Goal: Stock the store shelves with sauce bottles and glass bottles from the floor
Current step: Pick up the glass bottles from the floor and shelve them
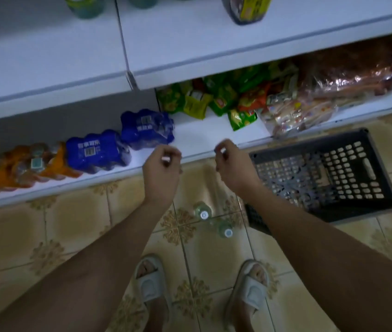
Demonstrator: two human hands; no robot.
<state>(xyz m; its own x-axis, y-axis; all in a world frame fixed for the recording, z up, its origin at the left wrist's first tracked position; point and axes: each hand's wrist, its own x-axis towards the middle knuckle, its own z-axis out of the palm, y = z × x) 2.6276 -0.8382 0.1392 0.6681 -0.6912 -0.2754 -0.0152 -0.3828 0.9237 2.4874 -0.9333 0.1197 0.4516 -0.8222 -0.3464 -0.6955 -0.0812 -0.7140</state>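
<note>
Both forearms are bare, with no sleeves, watch or rings in sight. The feet wear pale grey open-toed slide sandals: left sandal [150, 281], right sandal [252, 287], each with one broad strap.

The top edge cuts off the bottles [85, 6] standing on the upper shelf [214, 51], so only their bases show. Under that shelf, the snack packets [216, 97] run back out of sight. Both hands, left hand [161, 173] and right hand [234, 167], are motion-blurred, fingers curled; whether they pinch anything cannot be told. The orange packs [15, 166] left of them are smeared.
</note>
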